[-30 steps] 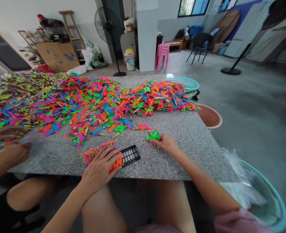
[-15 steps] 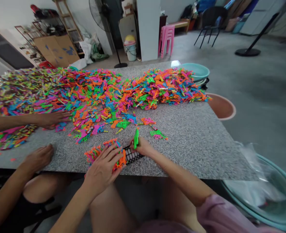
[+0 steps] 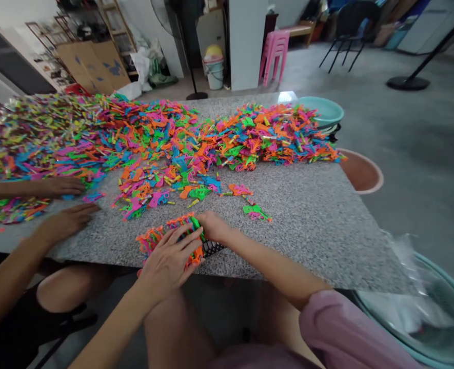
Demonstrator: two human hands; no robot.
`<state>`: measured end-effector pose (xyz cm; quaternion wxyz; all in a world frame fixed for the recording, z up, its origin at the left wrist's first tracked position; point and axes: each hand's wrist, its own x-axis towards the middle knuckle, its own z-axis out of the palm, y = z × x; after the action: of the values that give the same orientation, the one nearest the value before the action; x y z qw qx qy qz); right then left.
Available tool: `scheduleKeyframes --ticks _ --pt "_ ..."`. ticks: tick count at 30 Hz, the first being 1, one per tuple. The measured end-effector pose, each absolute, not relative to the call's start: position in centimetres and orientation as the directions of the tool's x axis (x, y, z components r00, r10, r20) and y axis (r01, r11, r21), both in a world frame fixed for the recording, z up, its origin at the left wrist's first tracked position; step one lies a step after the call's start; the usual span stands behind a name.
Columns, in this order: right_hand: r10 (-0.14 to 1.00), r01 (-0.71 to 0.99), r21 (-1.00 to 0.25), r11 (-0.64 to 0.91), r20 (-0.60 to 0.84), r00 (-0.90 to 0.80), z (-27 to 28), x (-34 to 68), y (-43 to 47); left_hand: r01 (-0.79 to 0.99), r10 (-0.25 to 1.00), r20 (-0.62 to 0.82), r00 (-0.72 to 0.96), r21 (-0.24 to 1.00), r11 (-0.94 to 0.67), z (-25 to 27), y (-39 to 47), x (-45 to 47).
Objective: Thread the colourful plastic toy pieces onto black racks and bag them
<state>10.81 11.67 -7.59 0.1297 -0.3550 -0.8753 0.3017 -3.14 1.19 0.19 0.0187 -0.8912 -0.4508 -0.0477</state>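
Note:
A black lattice basket (image 3: 212,248) stands at the table's near edge, its left part packed with a row of bright plastic toy guns (image 3: 150,241) standing upright. My left hand (image 3: 171,256) lies over this row with fingers stretched out and apart, touching the guns at its right end. At that end, my right hand (image 3: 213,227) pinches a green toy gun (image 3: 196,224) against the row. My fingers partly hide it. Beyond the basket, a few loose toy guns (image 3: 256,211) lie on the speckled table (image 3: 303,220).
A large heap of toy guns (image 3: 227,138) spreads across the back and left. A co-worker's two hands (image 3: 67,220) rest at the left by small pieces. A blue-green basin (image 3: 321,110) and a brown basin (image 3: 361,171) stand past the right edge; a basket with plastic bags (image 3: 415,307) is lower right.
My right hand has brought the green toy gun left, from above the lattice to the end of the row. The co-worker's near hand has moved up and right, the far one left.

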Motion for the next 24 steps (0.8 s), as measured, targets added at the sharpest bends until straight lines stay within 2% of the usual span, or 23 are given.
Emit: scheduleKeyframes --ticks 3,5,7,9,12,15,17,19,21,22,24 --pt "0.695 0.534 -0.605 0.590 0.044 -0.718 -7.1 12.4 11.2 0.813 0.807 0.112 0.579 -0.002 -0.583 0.0 1.3 -3.2" --pt "0.742 0.576 -0.565 0.591 0.102 -0.662 -6.7 15.5 11.7 0.810 0.802 0.129 0.583 -0.024 -0.585 -0.2 1.4 -3.2" --pt "0.827 0.709 -0.457 0.537 0.118 -0.550 -6.4 19.8 12.7 0.808 0.799 0.129 0.587 -0.044 -0.587 -0.4 1.4 -3.3" --pt "0.866 0.827 -0.299 0.476 -0.003 -0.500 -6.5 24.0 13.7 0.808 0.800 0.122 0.588 -0.051 -0.586 -0.5 1.3 -3.3" --pt "0.837 0.849 -0.188 0.494 -0.161 -0.523 -6.9 27.8 14.1 0.805 0.797 0.122 0.592 -0.035 -0.593 -0.5 1.4 -3.4" --pt "0.798 0.812 -0.131 0.569 -0.151 -0.583 -7.1 28.2 14.3 0.805 0.798 0.123 0.590 -0.012 -0.593 -0.6 1.4 -3.5" --pt "0.711 0.722 -0.079 0.688 -0.125 -0.692 -6.7 27.6 15.0 0.812 0.807 0.115 0.580 0.003 -0.584 -0.5 1.4 -3.5" --pt "0.567 0.579 -0.098 0.810 -0.123 -0.814 -6.2 27.4 16.1 0.820 0.817 0.094 0.569 0.017 -0.572 -0.4 1.4 -3.4" --pt "0.469 0.484 -0.187 0.855 -0.121 -0.875 -5.9 27.3 16.6 0.826 0.825 0.073 0.560 0.024 -0.563 -0.2 1.3 -3.3" --pt "0.474 0.484 -0.245 0.840 -0.101 -0.875 -5.9 27.2 16.4 0.828 0.828 0.067 0.557 0.028 -0.560 -0.2 1.2 -3.3" --pt "0.573 0.544 -0.361 0.758 -0.032 -0.819 -6.5 26.1 14.8 0.832 0.832 0.062 0.551 0.039 -0.554 -0.2 1.2 -3.2"
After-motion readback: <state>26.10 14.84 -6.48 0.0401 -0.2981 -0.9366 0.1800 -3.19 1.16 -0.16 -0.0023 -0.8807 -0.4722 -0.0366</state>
